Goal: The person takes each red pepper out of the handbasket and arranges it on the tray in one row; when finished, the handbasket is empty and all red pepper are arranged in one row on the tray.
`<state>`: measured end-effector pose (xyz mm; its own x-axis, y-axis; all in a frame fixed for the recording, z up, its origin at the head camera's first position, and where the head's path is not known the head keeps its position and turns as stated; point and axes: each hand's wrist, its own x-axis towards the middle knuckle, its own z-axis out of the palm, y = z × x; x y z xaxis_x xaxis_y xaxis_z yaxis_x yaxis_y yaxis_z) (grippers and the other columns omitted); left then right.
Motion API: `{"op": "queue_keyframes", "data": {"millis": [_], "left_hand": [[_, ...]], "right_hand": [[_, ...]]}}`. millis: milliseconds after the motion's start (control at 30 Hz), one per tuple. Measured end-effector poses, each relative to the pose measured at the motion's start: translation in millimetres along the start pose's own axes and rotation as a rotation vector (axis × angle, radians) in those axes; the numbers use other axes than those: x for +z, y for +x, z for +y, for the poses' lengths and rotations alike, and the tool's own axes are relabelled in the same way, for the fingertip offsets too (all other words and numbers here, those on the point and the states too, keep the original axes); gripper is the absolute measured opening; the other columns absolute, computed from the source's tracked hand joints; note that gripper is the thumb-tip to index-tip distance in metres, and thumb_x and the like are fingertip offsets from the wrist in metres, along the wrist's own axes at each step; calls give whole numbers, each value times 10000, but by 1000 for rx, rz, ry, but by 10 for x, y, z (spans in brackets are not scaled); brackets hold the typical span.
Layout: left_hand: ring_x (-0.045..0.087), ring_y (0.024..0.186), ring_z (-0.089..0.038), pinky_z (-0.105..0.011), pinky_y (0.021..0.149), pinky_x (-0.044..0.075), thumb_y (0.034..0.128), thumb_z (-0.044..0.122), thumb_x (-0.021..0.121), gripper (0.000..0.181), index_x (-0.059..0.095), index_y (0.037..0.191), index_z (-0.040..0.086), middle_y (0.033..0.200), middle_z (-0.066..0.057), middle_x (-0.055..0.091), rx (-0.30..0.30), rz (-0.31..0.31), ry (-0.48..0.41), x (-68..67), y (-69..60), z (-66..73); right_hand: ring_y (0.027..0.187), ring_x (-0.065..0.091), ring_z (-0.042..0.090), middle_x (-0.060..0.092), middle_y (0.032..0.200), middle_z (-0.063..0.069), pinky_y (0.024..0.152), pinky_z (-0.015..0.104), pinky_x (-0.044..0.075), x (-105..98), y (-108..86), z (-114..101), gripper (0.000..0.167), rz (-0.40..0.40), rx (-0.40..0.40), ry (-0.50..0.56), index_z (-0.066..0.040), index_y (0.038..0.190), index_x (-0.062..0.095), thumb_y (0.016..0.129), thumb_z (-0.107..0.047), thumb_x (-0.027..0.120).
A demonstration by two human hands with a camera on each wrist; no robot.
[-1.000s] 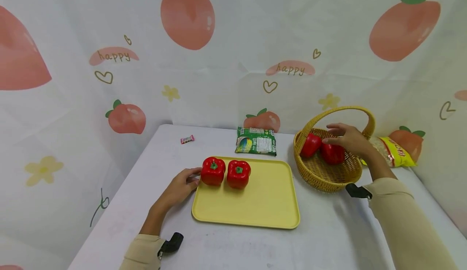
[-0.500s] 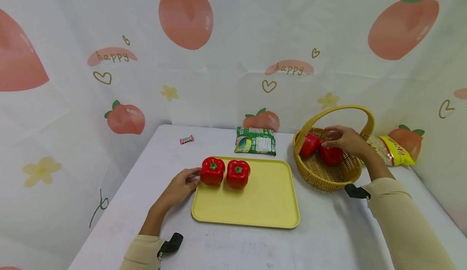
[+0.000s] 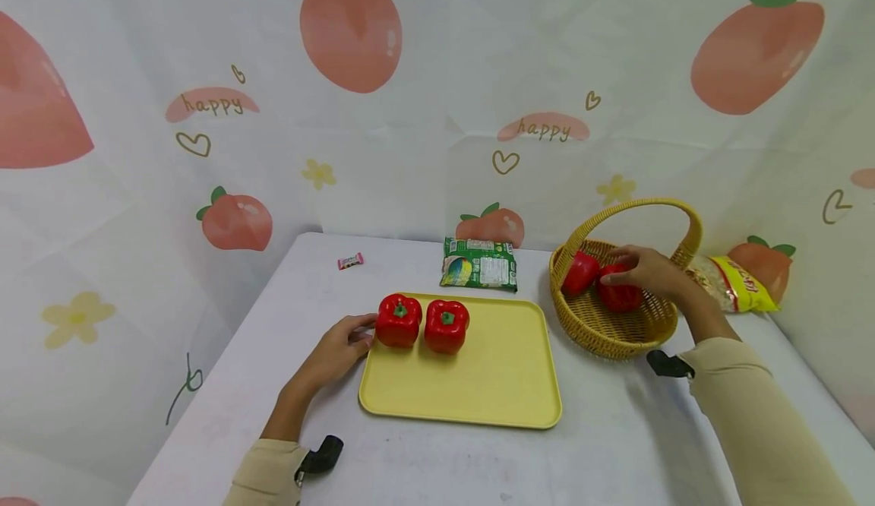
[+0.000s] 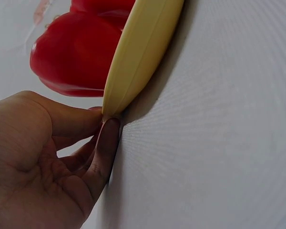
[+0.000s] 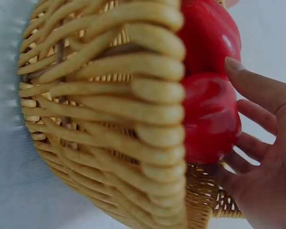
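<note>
My left hand point(image 3: 338, 350) pinches the left rim of a yellow tray point(image 3: 506, 377), thumb on one face and fingers on the other. On the tray, two red bell peppers with green stems stand upright: the left pepper point(image 3: 399, 322) is closest to that hand, the other pepper point(image 3: 446, 327) right beside it. Inside a wicker basket point(image 3: 611, 348) lie two more red peppers. There my right hand point(image 3: 652, 272) holds the right-hand pepper point(image 5: 210, 119), thumb and fingers around it; part of it is hidden. The other basket pepper point(image 3: 581, 272) leans against the left wall.
A green packet point(image 3: 480, 264) lies behind the tray, and a small pink-wrapped candy point(image 3: 351, 261) is at the back left. A yellow bag point(image 3: 741, 286) lies right of the basket. The basket's tall handle point(image 3: 642, 203) arches overhead. A white printed curtain hangs behind the table.
My right hand has lowered a little, and its thumb and fingers have come down around the right-hand pepper in the basket. The left hand and tray have stayed in place.
</note>
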<state>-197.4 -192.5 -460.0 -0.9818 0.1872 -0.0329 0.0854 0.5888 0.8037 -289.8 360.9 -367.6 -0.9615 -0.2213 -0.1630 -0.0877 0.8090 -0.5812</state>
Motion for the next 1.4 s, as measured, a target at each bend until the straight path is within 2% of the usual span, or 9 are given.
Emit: {"op": "queue_keyframes", "data": {"millis": [133,367,533,800,1100,1233,1400], "left_hand": [[614,1291,-361,-572,1160,472,1053,61,587,466,555,1517,35,1487,-193,606,-4,0,2,0,2,1],[623,1277,-349,-559,1149,487,1052,50,589,466,556,1516,32,1485,-190,606,-2,3,6,3,4,2],[629,1261,-341,-557,1144,493,1048,44,588,470,556,1517,33,1481,-189,610,3,7,6,5,5,6],[625,1262,-340,-565,1153,482,1048,52,593,474,555,1520,36,1483,-185,610,4,9,4,4,10,-3],[627,1248,-335,-570,1151,482,1042,48,600,472,563,1511,32,1473,-191,615,4,7,8,11,3,5],[622,1251,-334,-571,1153,480,1039,50,602,479,561,1515,37,1476,-186,614,-3,8,6,11,1,3],[612,1266,-345,-574,1154,478,1039,63,604,484,557,1520,46,1481,-183,613,-7,9,7,11,2,-1]], "right_hand": [[1376,440,603,458,1502,421,1130,738,389,22,7,25,854,-2,9,-33,126,1558,371,989,-391,744],[1344,465,584,475,1472,428,1110,734,417,49,21,64,837,-6,34,-58,106,1531,426,982,-444,737],[1306,505,573,501,1446,419,1068,708,470,70,19,85,841,10,45,-88,89,1518,453,971,-485,733],[1185,594,495,589,1329,360,935,589,586,66,-47,43,751,26,52,-108,85,1447,498,968,-441,737],[1075,639,427,661,1205,302,857,528,608,81,-177,35,660,127,-13,-165,79,1340,567,954,-422,756],[1081,635,445,651,1224,322,849,541,622,101,-277,22,678,169,-41,-166,97,1344,561,953,-418,764],[1125,588,482,612,1267,346,874,615,601,142,-411,18,663,241,-82,-158,72,1347,558,948,-411,772]]}}
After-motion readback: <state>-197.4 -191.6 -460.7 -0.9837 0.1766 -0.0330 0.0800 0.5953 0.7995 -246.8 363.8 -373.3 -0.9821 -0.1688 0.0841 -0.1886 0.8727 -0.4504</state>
